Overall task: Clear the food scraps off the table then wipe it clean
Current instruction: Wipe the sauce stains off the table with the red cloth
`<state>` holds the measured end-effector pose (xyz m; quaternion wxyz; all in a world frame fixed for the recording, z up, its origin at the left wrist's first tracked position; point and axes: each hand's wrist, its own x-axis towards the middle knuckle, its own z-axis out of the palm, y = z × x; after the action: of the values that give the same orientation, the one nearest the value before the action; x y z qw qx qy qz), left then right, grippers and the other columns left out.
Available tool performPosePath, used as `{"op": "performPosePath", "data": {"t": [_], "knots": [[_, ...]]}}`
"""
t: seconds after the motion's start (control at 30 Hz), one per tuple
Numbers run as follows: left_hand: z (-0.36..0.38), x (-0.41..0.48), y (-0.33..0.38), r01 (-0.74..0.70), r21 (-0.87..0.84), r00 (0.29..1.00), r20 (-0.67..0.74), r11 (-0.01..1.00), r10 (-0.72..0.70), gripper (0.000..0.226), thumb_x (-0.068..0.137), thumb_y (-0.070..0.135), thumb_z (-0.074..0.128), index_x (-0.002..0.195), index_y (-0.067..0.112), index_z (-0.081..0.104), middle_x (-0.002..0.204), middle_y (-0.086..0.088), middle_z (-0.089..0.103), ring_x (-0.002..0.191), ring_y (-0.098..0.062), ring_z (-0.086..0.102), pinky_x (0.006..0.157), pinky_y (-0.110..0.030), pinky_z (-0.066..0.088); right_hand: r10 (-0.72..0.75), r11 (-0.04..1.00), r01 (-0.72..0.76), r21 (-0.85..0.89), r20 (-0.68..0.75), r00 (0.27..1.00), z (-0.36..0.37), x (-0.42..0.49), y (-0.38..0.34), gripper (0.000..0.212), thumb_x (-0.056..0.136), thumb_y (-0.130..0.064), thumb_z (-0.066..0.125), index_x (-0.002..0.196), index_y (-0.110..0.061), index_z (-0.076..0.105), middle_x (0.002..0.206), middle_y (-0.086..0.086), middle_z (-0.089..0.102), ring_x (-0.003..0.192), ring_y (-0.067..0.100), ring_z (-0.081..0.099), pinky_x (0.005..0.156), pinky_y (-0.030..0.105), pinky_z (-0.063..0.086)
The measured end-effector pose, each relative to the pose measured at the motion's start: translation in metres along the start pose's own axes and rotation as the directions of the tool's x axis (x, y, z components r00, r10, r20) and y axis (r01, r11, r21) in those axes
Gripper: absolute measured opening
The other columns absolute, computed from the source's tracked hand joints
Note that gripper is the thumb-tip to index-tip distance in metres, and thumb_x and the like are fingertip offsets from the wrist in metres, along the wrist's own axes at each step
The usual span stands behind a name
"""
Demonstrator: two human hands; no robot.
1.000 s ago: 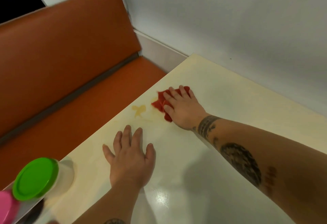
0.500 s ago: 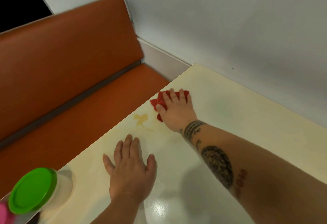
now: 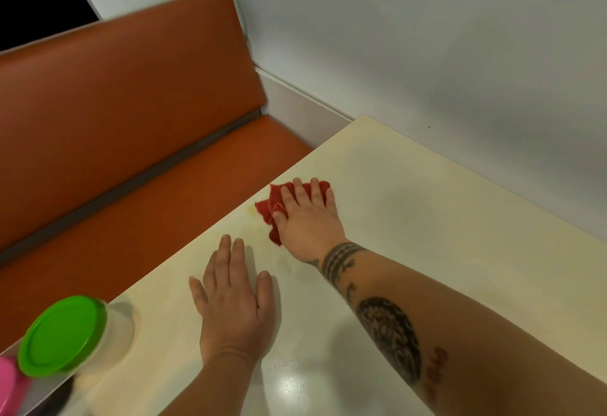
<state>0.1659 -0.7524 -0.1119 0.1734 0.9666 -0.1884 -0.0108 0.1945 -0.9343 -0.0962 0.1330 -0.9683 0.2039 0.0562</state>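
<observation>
At the near left corner of the table point(image 3: 427, 251) stands a clear container with a green lid point(image 3: 62, 335). Just beside it is a pink object point(image 3: 10, 386) that the frame cuts off. Both sit close to the left edge, seemingly parked out of the wiping path.

A little farther in, the left hand point(image 3: 235, 304) lies palm down on the table, its fingers point(image 3: 226, 251) straight and holding nothing. It looks like a brace that steadies the person while leaning across.

Farther still, the right hand point(image 3: 307, 218) lies flat on a crumpled red cloth point(image 3: 272, 208). Its fingers are spread and straight, pressing rather than clutching, so the cloth would slide with the palm. The cloth sits right at the left edge. A faint yellowish smear point(image 3: 251, 208) touches its left side, and fainter streaks show between the 2 hands. No solid scraps are visible, so I judge the clearing done and the wiping under way.

The left edge is the one to mind. Beyond it the orange bench point(image 3: 147, 211) lies lower, and a stroke pushed left would likely carry residue onto the seat. The widest room for strokes lies to the right and toward the far side. There the table runs on until its far edge meets the grey wall point(image 3: 427, 54), and it narrows into the far corner.
</observation>
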Motion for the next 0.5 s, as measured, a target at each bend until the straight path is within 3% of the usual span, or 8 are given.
{"op": "performPosePath", "data": {"t": [0.1, 0.2, 0.27, 0.37, 0.43, 0.5], "knots": [[0.002, -0.001, -0.001, -0.003, -0.038, 0.999, -0.037, 0.999, 0.002, 0.068, 0.098, 0.06, 0.008, 0.161, 0.032, 0.008, 0.169, 0.011, -0.005, 0.156, -0.014, -0.006, 0.125, -0.048, -0.011, -0.076, 0.997, 0.076, -0.004, 0.0, 0.997, 0.006, 0.015, -0.024, 0.062, 0.105, -0.053, 0.014, 0.162, -0.029, 0.009, 0.171, 0.003, 0.002, 0.156, 0.033, -0.008, 0.124, 0.057, -0.003], [-0.001, -0.002, -0.002, -0.025, -0.101, 0.995, -0.094, 0.995, 0.015, 0.071, 0.098, 0.063, 0.006, 0.161, 0.031, 0.012, 0.169, 0.011, -0.001, 0.156, -0.012, -0.007, 0.124, -0.048, -0.014, -0.266, 0.962, 0.266, -0.052, 0.015, 0.964, 0.013, 0.021, -0.046, 0.062, 0.105, -0.057, 0.015, 0.161, -0.033, 0.009, 0.171, 0.0, 0.002, 0.156, 0.032, -0.008, 0.125, 0.056, -0.003], [-0.003, -0.002, -0.003, -0.023, -0.195, 0.99, -0.14, 0.981, -0.005, 0.073, 0.098, 0.066, 0.007, 0.161, 0.031, 0.018, 0.17, 0.011, 0.006, 0.157, -0.013, -0.001, 0.125, -0.05, -0.012, -0.443, 0.882, 0.452, -0.132, 0.092, 0.892, 0.019, 0.017, -0.059, 0.068, 0.103, -0.057, 0.033, 0.161, -0.035, 0.005, 0.171, -0.002, -0.003, 0.156, 0.032, -0.01, 0.125, 0.056, -0.004], [-0.006, -0.001, -0.006, 0.015, -0.323, 0.977, -0.197, 0.946, -0.083, 0.07, 0.098, 0.065, 0.015, 0.159, 0.031, 0.025, 0.17, 0.011, 0.011, 0.157, -0.015, 0.006, 0.126, -0.053, -0.006, -0.647, 0.683, 0.687, -0.249, 0.23, 0.727, 0.026, 0.002, -0.066, 0.082, 0.097, -0.053, 0.054, 0.161, -0.036, 0.005, 0.171, -0.002, -0.003, 0.155, 0.03, -0.013, 0.125, 0.056, -0.003], [-0.008, 0.001, -0.009, 0.038, -0.369, 0.969, -0.215, 0.929, -0.125, 0.072, 0.097, 0.065, 0.015, 0.157, 0.028, 0.03, 0.169, 0.007, 0.015, 0.156, -0.019, 0.011, 0.126, -0.054, -0.004, -0.695, 0.647, 0.729, -0.225, 0.221, 0.685, 0.024, -0.013, -0.06, 0.076, 0.099, -0.051, 0.053, 0.16, -0.036, 0.011, 0.17, -0.003, 0.007, 0.157, 0.027, -0.007, 0.125, 0.055, 0.001], [-0.01, 0.003, -0.009, 0.053, -0.372, 0.966, -0.217, 0.927, -0.142, 0.078, 0.095, 0.07, 0.012, 0.157, 0.026, 0.031, 0.169, 0.004, 0.016, 0.156, -0.022, 0.012, 0.126, -0.055, -0.003, -0.681, 0.688, 0.706, -0.169, 0.188, 0.708, 0.018, -0.031, -0.046, 0.065, 0.103, -0.049, 0.045, 0.16, -0.037, 0.015, 0.169, -0.007, 0.013, 0.157, 0.023, -0.002, 0.126, 0.052, 0.003]]}}
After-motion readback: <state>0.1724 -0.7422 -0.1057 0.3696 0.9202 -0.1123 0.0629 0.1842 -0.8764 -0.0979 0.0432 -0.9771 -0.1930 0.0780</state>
